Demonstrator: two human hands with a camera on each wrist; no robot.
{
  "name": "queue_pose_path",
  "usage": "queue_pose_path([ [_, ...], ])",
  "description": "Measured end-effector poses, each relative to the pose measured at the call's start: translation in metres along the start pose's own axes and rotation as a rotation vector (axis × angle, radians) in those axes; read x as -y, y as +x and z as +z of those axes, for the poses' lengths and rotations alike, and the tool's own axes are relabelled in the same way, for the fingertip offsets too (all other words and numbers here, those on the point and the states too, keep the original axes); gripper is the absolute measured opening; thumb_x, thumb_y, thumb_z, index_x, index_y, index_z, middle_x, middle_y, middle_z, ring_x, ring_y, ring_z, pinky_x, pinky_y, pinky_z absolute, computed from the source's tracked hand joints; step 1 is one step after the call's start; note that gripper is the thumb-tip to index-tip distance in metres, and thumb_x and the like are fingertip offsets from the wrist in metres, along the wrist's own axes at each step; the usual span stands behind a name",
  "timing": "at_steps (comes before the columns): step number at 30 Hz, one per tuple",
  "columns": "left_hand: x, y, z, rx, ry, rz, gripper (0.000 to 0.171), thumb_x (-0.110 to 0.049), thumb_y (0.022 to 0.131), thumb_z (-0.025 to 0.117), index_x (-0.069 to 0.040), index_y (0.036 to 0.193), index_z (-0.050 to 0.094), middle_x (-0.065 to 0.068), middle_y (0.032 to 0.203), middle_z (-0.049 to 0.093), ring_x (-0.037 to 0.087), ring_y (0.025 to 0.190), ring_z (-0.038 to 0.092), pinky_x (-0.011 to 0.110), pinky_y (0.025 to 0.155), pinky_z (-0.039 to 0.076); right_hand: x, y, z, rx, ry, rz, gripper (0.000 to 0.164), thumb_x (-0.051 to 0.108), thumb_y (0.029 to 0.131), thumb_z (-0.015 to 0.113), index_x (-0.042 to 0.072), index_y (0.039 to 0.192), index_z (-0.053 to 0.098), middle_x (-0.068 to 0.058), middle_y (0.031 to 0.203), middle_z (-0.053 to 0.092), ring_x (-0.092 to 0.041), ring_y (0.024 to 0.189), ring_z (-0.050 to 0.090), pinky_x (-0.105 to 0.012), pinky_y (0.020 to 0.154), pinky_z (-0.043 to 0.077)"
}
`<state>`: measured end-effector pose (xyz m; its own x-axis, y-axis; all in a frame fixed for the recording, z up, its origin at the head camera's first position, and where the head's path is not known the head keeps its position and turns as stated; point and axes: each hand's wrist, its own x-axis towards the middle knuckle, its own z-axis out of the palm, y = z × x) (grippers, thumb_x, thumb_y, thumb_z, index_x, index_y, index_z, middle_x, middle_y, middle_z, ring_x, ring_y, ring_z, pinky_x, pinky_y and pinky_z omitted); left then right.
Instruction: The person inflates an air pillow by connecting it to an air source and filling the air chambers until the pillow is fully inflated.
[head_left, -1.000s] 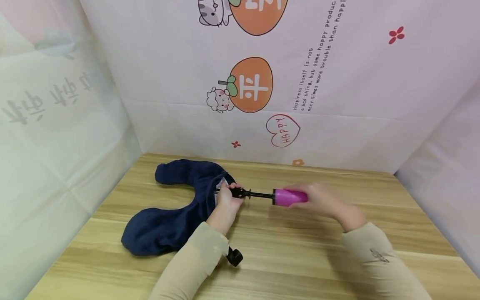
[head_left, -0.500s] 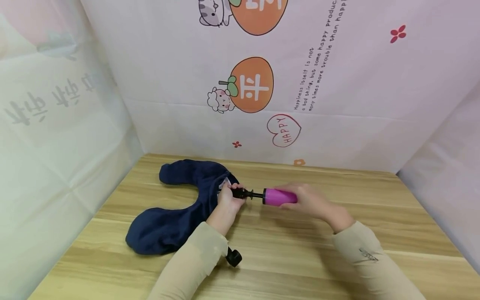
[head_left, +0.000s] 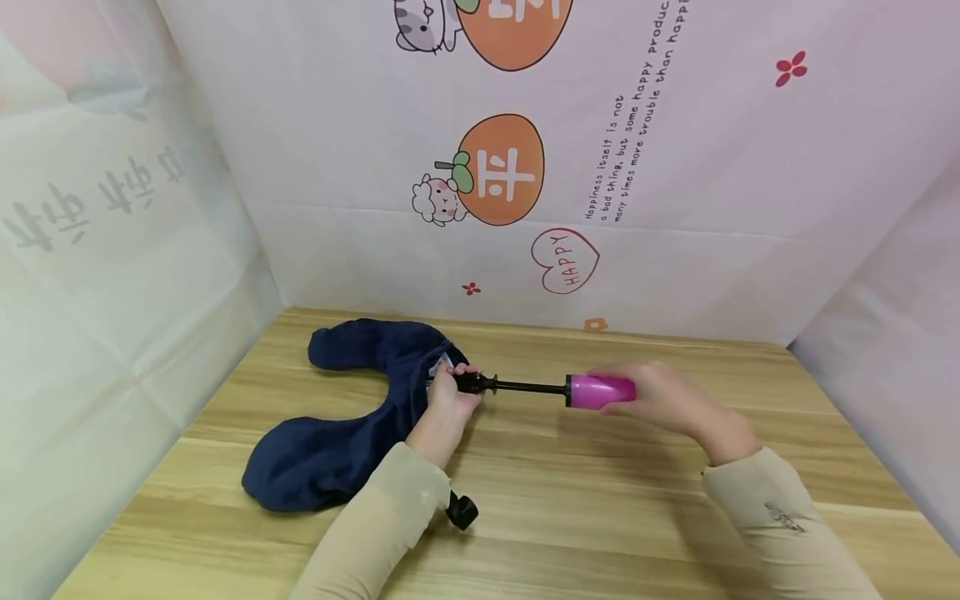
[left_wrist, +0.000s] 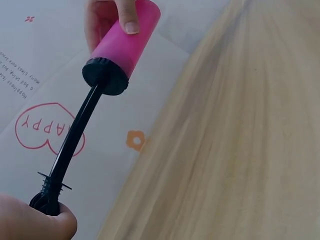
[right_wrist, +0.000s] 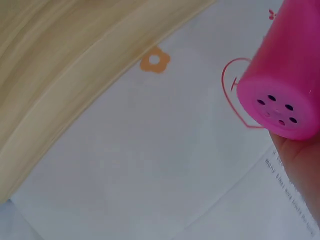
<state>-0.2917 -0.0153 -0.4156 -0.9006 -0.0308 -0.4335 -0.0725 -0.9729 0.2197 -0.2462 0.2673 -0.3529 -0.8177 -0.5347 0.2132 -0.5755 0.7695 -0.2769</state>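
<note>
A navy U-shaped neck pillow (head_left: 330,458) lies on the left of the table. At its curved outer side my left hand (head_left: 452,404) grips the black nozzle end of a hand pump (head_left: 600,392), right by a small clear patch on the pillow. How the nozzle joins the pillow is hidden by the fingers. My right hand (head_left: 667,404) holds the pump's pink barrel, and a long stretch of black rod shows between the hands. In the right wrist view the pink barrel (right_wrist: 280,107) shows a holed end.
The wooden table (head_left: 600,517) meets a printed white cloth backdrop (head_left: 712,275) behind, with white cloth at both sides. A black wrist camera (head_left: 462,511) sticks out beside the left sleeve.
The right hand slid the pink barrel left toward the left hand, then drew it back right past its first position, so more rod shows now. The left hand kept its grip, shifting only slightly.
</note>
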Motion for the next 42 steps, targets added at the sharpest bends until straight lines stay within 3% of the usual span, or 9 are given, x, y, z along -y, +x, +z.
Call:
queue_pose_path([
  [3, 0.006, 0.0, -0.001, 0.015, 0.022, -0.002, 0.038, -0.032, 0.114, 0.029, -0.014, 0.081, 0.03, -0.005, 0.059, 0.04, 0.012, 0.063, 0.044, 0.031, 0.078, 0.034, 0.009, 0.009, 0.013, -0.018, -0.047, -0.037, 0.051, 0.024, 0.08, 0.09, 0.01, 0.126, 0.073, -0.007, 0.108, 0.075, -0.019, 0.089, 0.068, -0.043, 0.078, 0.054],
  [10, 0.016, -0.005, 0.001, 0.017, 0.025, -0.027, 0.035, -0.03, 0.114, 0.029, -0.013, 0.084, 0.03, -0.003, 0.061, 0.04, 0.013, 0.066, 0.045, 0.031, 0.077, 0.036, 0.033, 0.036, 0.043, -0.105, -0.042, -0.203, 0.052, 0.022, 0.082, 0.089, 0.005, 0.127, 0.071, -0.016, 0.116, 0.073, -0.031, 0.099, 0.072, -0.047, 0.083, 0.057],
  [18, 0.002, -0.003, 0.004, 0.019, -0.011, -0.03, 0.039, -0.033, 0.114, 0.03, -0.014, 0.08, 0.031, -0.003, 0.058, 0.04, 0.013, 0.065, 0.044, 0.031, 0.079, 0.035, 0.017, 0.026, 0.032, -0.135, 0.087, -0.092, 0.057, 0.014, 0.075, 0.093, 0.001, 0.126, 0.071, -0.018, 0.117, 0.072, -0.032, 0.098, 0.071, -0.048, 0.082, 0.056],
  [22, -0.004, -0.001, 0.003, 0.018, -0.028, -0.038, 0.04, -0.034, 0.114, 0.031, -0.014, 0.08, 0.031, -0.003, 0.059, 0.041, 0.013, 0.065, 0.044, 0.032, 0.08, 0.035, 0.005, 0.016, 0.021, -0.144, 0.104, -0.006, 0.057, 0.022, 0.074, 0.095, 0.003, 0.124, 0.073, -0.015, 0.115, 0.073, -0.028, 0.094, 0.07, -0.047, 0.08, 0.055],
  [26, -0.007, 0.0, 0.001, 0.008, -0.023, -0.036, 0.039, -0.034, 0.113, 0.032, -0.014, 0.08, 0.031, -0.003, 0.06, 0.041, 0.013, 0.067, 0.044, 0.032, 0.079, 0.034, -0.009, 0.007, 0.011, -0.074, 0.148, 0.032, 0.051, 0.022, 0.077, 0.093, 0.004, 0.121, 0.073, -0.011, 0.111, 0.074, -0.022, 0.091, 0.067, -0.043, 0.079, 0.054],
  [33, -0.007, 0.001, 0.0, 0.005, -0.017, -0.032, 0.04, -0.035, 0.114, 0.03, -0.014, 0.079, 0.031, -0.003, 0.059, 0.04, 0.013, 0.061, 0.042, 0.03, 0.074, 0.035, -0.025, 0.003, -0.004, 0.153, 0.294, 0.067, 0.045, 0.025, 0.087, 0.084, 0.002, 0.123, 0.072, -0.006, 0.109, 0.072, -0.016, 0.085, 0.06, -0.035, 0.075, 0.051],
  [38, 0.0, -0.002, 0.0, 0.002, 0.005, -0.035, 0.041, -0.034, 0.114, 0.029, -0.014, 0.078, 0.031, -0.004, 0.059, 0.04, 0.012, 0.062, 0.042, 0.028, 0.071, 0.036, -0.018, 0.019, 0.004, 0.282, 0.316, 0.085, 0.045, 0.033, 0.095, 0.075, 0.0, 0.125, 0.071, -0.005, 0.112, 0.073, -0.014, 0.091, 0.063, -0.04, 0.086, 0.052],
  [42, 0.008, -0.004, 0.001, -0.002, 0.023, -0.03, 0.04, -0.033, 0.114, 0.031, -0.013, 0.079, 0.031, -0.004, 0.058, 0.04, 0.012, 0.061, 0.042, 0.028, 0.07, 0.036, -0.003, 0.04, 0.018, 0.295, 0.325, 0.051, 0.048, 0.034, 0.095, 0.074, -0.002, 0.127, 0.069, -0.007, 0.11, 0.074, -0.014, 0.09, 0.065, -0.04, 0.085, 0.053],
])
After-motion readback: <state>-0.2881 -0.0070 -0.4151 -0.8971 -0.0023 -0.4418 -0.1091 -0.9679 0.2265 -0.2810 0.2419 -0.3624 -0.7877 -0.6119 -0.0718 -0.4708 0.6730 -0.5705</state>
